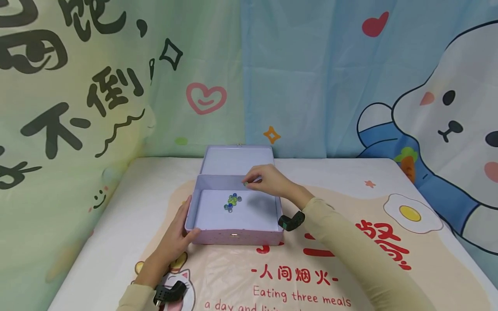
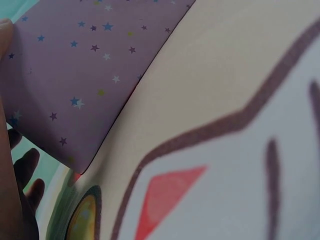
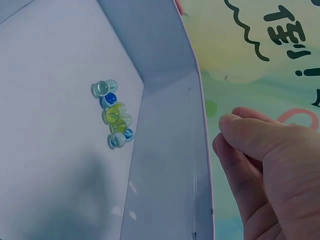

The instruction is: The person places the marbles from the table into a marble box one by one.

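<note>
An open rectangular tin box [image 1: 249,237], pale lilac inside with a star-printed outside, stands on the table. A cluster of glass marbles [image 1: 232,199] in blue, green-yellow and clear lies on its floor, also seen in the right wrist view [image 3: 116,115]. Above the box's back right part, my right hand [image 1: 268,180] pinches a small greenish marble [image 1: 245,183] between thumb and fingertips; in the right wrist view the fingers hide it. My left hand [image 1: 177,231] rests against the box's left side, fingers extended along the wall and thumb at the front corner.
The box's lid [image 1: 238,160] is folded back behind it. Beneath lies a printed tablecloth [image 1: 303,298] with red lettering and a fried egg picture. A decorated curtain [image 1: 288,77] hangs behind the table. Each wrist wears a black camera.
</note>
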{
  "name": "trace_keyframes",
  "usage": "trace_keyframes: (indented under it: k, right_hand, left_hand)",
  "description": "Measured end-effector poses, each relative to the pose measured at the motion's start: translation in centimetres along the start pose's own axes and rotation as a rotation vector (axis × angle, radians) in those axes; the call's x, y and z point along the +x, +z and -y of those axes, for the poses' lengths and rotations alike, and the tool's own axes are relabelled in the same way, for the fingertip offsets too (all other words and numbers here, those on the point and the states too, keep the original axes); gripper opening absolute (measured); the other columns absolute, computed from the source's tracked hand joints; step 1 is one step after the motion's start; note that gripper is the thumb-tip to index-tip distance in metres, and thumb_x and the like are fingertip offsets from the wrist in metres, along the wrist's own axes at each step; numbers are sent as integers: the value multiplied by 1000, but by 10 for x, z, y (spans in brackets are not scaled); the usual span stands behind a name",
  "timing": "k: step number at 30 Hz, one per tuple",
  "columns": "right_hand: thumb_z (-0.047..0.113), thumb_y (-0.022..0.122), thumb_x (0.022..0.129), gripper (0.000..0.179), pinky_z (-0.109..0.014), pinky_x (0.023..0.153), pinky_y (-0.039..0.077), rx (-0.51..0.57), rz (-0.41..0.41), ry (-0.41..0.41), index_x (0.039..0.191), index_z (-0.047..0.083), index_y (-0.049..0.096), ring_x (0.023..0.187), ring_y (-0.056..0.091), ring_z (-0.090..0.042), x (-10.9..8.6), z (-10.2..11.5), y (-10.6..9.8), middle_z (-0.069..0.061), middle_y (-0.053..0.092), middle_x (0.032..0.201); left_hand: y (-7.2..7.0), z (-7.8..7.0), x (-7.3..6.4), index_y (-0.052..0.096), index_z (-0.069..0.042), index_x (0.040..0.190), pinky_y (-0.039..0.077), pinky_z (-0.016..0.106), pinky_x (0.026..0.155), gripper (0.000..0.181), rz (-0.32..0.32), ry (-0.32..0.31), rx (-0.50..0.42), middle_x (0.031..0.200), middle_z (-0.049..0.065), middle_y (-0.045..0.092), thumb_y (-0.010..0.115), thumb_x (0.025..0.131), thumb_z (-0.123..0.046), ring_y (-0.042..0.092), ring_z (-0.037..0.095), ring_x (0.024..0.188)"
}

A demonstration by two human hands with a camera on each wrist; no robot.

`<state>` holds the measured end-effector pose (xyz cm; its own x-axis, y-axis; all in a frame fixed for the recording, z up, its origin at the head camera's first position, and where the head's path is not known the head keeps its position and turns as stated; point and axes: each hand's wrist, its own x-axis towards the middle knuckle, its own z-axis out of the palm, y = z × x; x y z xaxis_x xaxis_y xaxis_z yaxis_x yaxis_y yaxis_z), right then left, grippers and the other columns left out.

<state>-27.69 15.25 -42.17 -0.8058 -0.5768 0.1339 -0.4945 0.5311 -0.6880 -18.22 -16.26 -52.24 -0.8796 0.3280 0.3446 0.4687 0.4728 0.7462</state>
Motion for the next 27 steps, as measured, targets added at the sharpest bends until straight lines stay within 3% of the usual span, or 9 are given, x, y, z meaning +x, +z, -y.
trace_keyframes:
  k: [9,17,27]
  right_hand:
    - [9,68,86,17,-22,80,54,13,20,0,102,6,73,92,65,-12,10,-3,8,-1,70,98]
    - [10,68,86,17,-21,81,54,-16,96,10,102,6,73,95,66,-14,17,-5,16,-2,68,99]
    - [10,68,86,17,-21,80,54,-24,78,6,101,5,74,93,66,-14,20,-15,27,-3,69,98]
  left_hand:
    - [-1,-1,1,11,-16,154,25,65,105,92,1,7,-2,156,15,23,66,82,-25,27,40,139]
    - [-4,0,1,11,-15,154,26,66,104,92,7,-14,16,156,14,22,67,81,-25,27,42,138]
    - [-1,1,0,11,-17,154,25,68,103,93,11,-11,5,156,14,22,68,81,-25,25,44,139]
